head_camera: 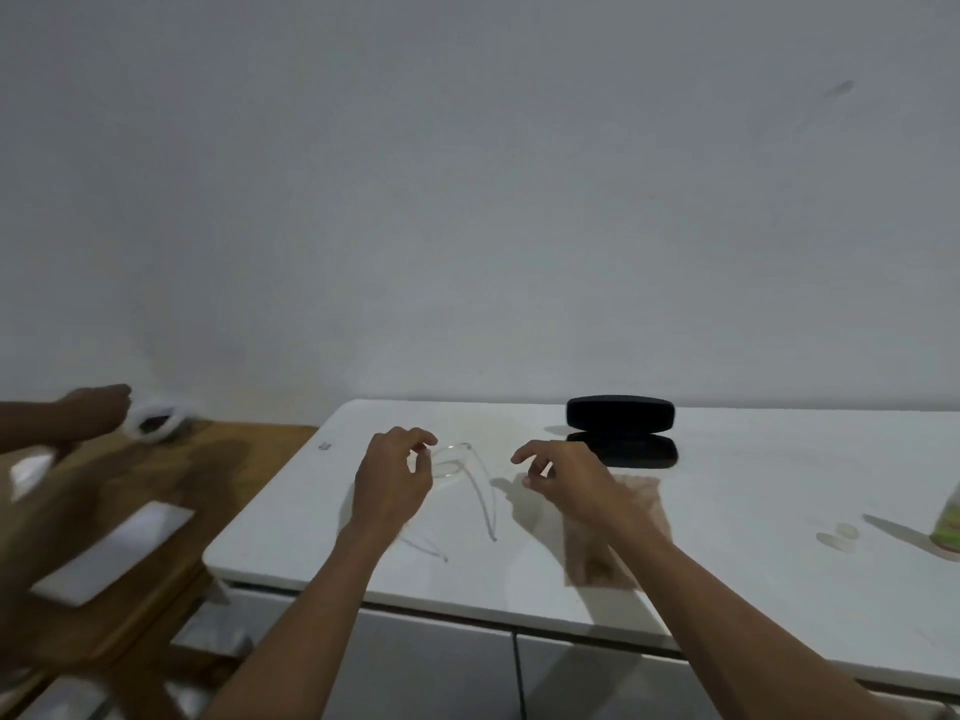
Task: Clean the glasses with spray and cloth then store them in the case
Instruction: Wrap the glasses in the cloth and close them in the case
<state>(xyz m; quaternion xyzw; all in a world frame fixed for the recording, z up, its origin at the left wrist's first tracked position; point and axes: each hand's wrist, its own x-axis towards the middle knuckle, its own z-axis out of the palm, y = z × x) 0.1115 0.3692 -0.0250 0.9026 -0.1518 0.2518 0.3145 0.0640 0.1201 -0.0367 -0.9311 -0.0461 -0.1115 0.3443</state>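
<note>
Clear-framed glasses (470, 485) lie on the white counter (753, 485) with their arms unfolded toward me. My left hand (392, 480) hovers at their left end, fingers curled apart, perhaps touching the frame. My right hand (563, 478) hovers just right of them, fingers spread, holding nothing. A brownish cloth (639, 517) lies flat under my right wrist. A black case (621, 414) stands shut at the back, near the wall. A green spray bottle (950, 522) shows at the right edge, with a small clear cap (844, 535) beside it.
A wooden table (171, 491) stands lower on the left, with a white flat object (114, 550) on it. Another person's hand (96, 407) reaches in there, near a white thing (158, 420). A plain wall rises behind the counter.
</note>
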